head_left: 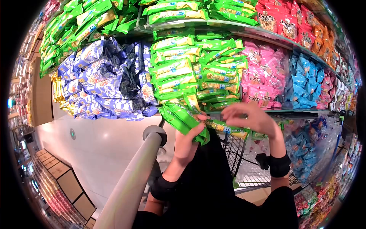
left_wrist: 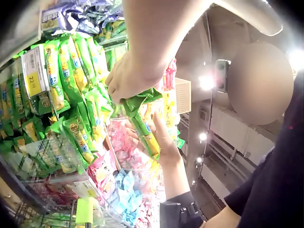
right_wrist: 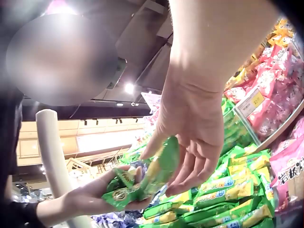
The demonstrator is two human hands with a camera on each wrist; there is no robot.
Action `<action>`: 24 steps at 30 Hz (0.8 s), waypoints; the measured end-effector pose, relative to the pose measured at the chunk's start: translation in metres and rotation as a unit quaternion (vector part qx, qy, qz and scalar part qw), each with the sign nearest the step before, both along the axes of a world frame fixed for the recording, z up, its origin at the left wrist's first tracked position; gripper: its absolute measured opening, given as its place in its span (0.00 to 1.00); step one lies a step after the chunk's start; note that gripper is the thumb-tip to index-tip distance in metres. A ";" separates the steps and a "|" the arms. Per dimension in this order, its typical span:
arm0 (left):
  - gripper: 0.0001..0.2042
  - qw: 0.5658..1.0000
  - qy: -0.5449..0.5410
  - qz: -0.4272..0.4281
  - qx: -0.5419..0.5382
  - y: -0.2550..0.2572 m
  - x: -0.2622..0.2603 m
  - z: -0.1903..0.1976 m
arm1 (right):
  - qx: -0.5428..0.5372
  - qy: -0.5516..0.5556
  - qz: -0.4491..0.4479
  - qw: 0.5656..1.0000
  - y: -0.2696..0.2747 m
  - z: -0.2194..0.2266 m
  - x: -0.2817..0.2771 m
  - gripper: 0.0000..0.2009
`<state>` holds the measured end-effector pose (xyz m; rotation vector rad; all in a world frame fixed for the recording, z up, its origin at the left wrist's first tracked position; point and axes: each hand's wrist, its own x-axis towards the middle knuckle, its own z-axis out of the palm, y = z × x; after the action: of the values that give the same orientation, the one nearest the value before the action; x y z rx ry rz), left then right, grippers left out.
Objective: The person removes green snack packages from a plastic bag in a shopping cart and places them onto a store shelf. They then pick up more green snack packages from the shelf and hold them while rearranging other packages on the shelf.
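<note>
The left hand [head_left: 187, 142] grips a bunch of long green snack packets [head_left: 182, 118], its fingers curled round their lower ends so the bunch fans up toward eleven o'clock; held low like this, several packets stay together in one grasp. The left wrist view shows the same hold from below, the hand [left_wrist: 130, 78] wrapped round the top of the packets [left_wrist: 142, 124], which hang down and splay.

The right hand [head_left: 249, 116] sits just at three o'clock of the left one, fingers bent over one green packet [head_left: 228, 129] that lies flat between the two hands, its near end touching the bunch. In the right wrist view the fingers [right_wrist: 199, 166] are loosely spread and the thumb side pinches the packet's edge [right_wrist: 159, 166], a light hold that suits steering a thin wrapper rather than carrying weight.

The bunch is at the middle of the head view, directly in front of the shelf [head_left: 248, 32], whose matching green packets [head_left: 190, 70] are stacked at twelve o'clock. Purple bags [head_left: 103, 80] lie at ten o'clock, pink bags [head_left: 263, 76] and blue bags [head_left: 307, 82] at two o'clock, red bags [head_left: 282, 21] higher up.

A wire trolley [head_left: 240, 160] stands at five o'clock below the hands, its grey handle bar [head_left: 133, 179] running toward seven o'clock, close enough that both hands work right over it.
</note>
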<state>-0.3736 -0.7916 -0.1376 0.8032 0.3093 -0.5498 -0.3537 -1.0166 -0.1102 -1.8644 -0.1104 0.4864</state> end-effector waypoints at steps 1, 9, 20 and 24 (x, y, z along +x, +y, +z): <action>0.10 1.000 0.008 -0.008 -0.001 0.000 0.001 0.002 | -0.034 0.033 0.050 0.998 0.004 0.004 -0.005 0.15; 0.09 0.997 -0.041 0.068 0.003 0.000 0.011 -0.003 | 0.115 0.197 -0.026 0.973 -0.001 -0.006 -0.021 0.12; 0.11 0.993 -0.076 -0.027 0.084 -0.004 0.001 0.004 | 0.084 0.206 -0.065 0.973 0.007 0.004 -0.035 0.15; 0.10 0.999 -0.020 0.026 0.042 -0.004 0.001 0.005 | 0.159 0.154 -0.163 0.961 0.003 0.005 -0.043 0.14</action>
<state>-0.3722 -0.7957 -0.1325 0.8849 0.3171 -0.4727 -0.3970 -1.0134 -0.1051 -1.4370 0.3089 0.4898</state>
